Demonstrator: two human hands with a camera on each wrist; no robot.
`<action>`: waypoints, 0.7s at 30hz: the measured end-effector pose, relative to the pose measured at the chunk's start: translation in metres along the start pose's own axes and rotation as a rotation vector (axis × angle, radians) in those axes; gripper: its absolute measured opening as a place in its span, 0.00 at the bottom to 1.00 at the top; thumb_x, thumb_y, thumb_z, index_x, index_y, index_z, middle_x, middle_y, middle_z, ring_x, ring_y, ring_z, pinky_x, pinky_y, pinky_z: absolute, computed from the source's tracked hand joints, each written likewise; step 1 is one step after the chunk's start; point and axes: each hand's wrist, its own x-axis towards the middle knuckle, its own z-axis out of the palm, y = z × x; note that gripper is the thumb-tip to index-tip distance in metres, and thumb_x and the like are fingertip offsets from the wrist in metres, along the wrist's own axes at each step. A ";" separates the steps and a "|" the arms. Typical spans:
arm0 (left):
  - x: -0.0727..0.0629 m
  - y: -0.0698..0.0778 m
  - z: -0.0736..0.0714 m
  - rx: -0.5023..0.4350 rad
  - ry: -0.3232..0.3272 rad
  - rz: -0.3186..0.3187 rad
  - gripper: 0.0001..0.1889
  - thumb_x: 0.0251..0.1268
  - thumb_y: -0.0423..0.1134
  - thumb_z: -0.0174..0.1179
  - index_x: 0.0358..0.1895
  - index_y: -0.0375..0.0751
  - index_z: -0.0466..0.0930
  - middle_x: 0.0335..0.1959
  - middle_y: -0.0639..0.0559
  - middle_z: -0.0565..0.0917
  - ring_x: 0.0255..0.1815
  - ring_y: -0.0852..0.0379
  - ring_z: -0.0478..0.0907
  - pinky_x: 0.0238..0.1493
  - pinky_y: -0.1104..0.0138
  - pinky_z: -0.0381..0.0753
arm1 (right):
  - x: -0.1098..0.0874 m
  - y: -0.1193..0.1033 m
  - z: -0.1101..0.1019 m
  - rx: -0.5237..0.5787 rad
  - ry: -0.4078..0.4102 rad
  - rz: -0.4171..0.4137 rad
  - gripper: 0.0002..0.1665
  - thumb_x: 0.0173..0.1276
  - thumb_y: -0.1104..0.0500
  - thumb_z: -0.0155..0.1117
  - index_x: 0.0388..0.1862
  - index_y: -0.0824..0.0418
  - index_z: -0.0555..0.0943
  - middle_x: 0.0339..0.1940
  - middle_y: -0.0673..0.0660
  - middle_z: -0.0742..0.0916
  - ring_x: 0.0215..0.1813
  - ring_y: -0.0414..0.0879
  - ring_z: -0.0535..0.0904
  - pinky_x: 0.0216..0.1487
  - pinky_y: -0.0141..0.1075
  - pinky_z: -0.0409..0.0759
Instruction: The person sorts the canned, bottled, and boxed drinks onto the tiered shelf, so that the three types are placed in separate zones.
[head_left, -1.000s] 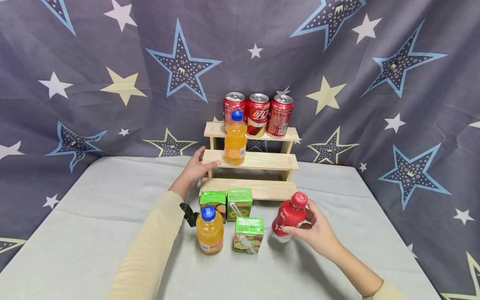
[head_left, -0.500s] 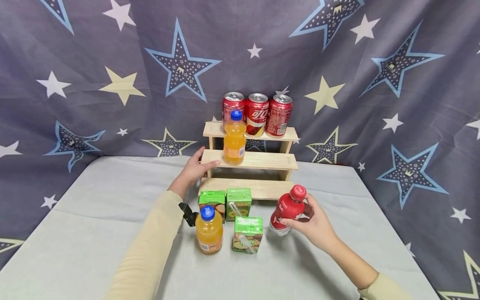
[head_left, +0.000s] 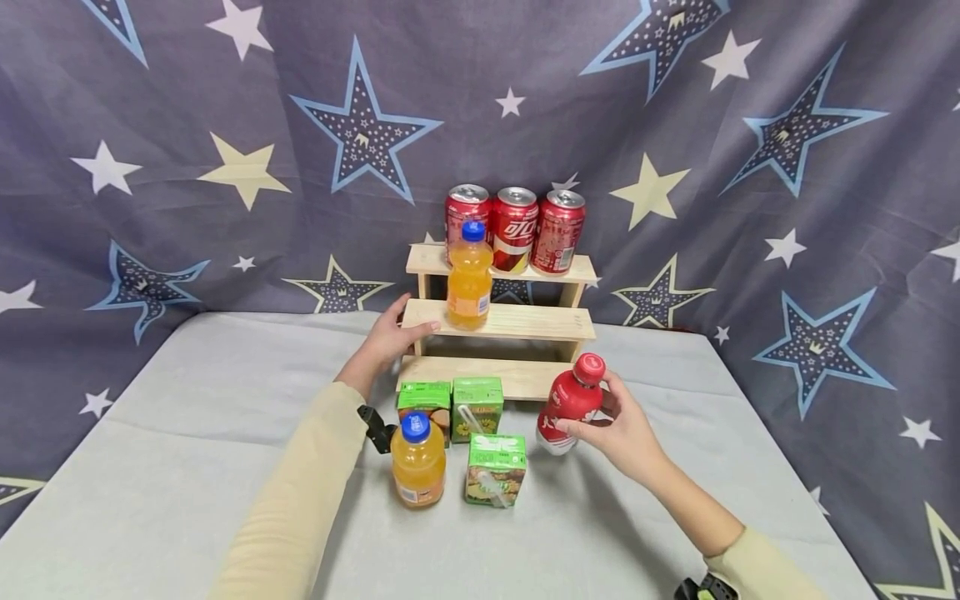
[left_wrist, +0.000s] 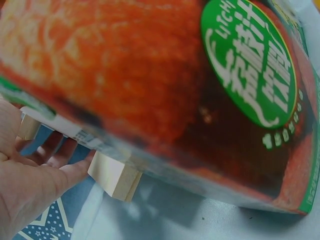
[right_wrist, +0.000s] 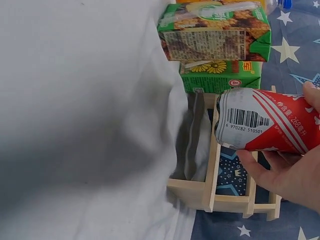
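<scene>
Two bottles (head_left: 419, 467) hold orange drink (head_left: 468, 286); left hand (head_left: 388, 337) grips wooden rack (head_left: 532, 321), right hand (head_left: 628, 432) grips red bottle (head_left: 568, 406).

Red btl (head_left: 567, 403): smooth plastic, glossy printed wrap; red cap (head_left: 589, 368) also plastic, semi-gloss. Shelf (head_left: 532, 322): bare pale wood, smooth, matt. Cans (head_left: 515, 237): metal, silvery lids, glossy printed sides. Juice btls (head_left: 418, 471): clear plastic, shiny, w/ blue plastic caps (head_left: 416, 426). Cartons (head_left: 497, 451): coated paperbd, slick print. Surface (head_left: 225, 400): pale cloth, matt, soft creases. Backdrop (head_left: 517, 50): printed fabric, mostly matt, lt. wrinkles. Sleeves (head_left: 296, 500): matt cloth.
</scene>
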 end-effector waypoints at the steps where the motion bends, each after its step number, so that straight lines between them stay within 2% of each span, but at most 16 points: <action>1: 0.000 0.000 0.000 0.001 0.001 -0.001 0.49 0.59 0.45 0.64 0.76 0.53 0.37 0.73 0.37 0.54 0.64 0.40 0.67 0.59 0.52 0.75 | 0.002 -0.001 0.000 0.001 0.001 -0.004 0.43 0.48 0.67 0.75 0.63 0.62 0.65 0.54 0.63 0.79 0.46 0.29 0.78 0.42 0.30 0.83; 12: 0.000 0.001 0.000 -0.001 0.004 -0.002 0.49 0.59 0.45 0.63 0.76 0.52 0.37 0.72 0.37 0.55 0.63 0.40 0.68 0.58 0.52 0.76 | 0.028 -0.013 -0.006 -0.023 0.031 -0.045 0.42 0.49 0.67 0.74 0.63 0.64 0.64 0.55 0.64 0.79 0.45 0.28 0.78 0.44 0.26 0.81; 19: 0.001 -0.001 0.000 0.007 0.000 0.009 0.50 0.58 0.47 0.64 0.76 0.52 0.37 0.72 0.36 0.55 0.64 0.40 0.68 0.59 0.53 0.76 | 0.043 -0.020 -0.007 -0.035 0.038 -0.020 0.42 0.50 0.65 0.74 0.63 0.61 0.64 0.55 0.62 0.80 0.44 0.29 0.78 0.44 0.25 0.79; 21: 0.000 -0.001 0.000 0.022 0.008 0.025 0.51 0.57 0.50 0.65 0.76 0.51 0.38 0.72 0.35 0.56 0.63 0.40 0.69 0.56 0.54 0.78 | 0.047 -0.023 -0.006 -0.034 0.038 -0.011 0.42 0.50 0.64 0.74 0.63 0.61 0.64 0.54 0.62 0.80 0.44 0.30 0.79 0.44 0.25 0.79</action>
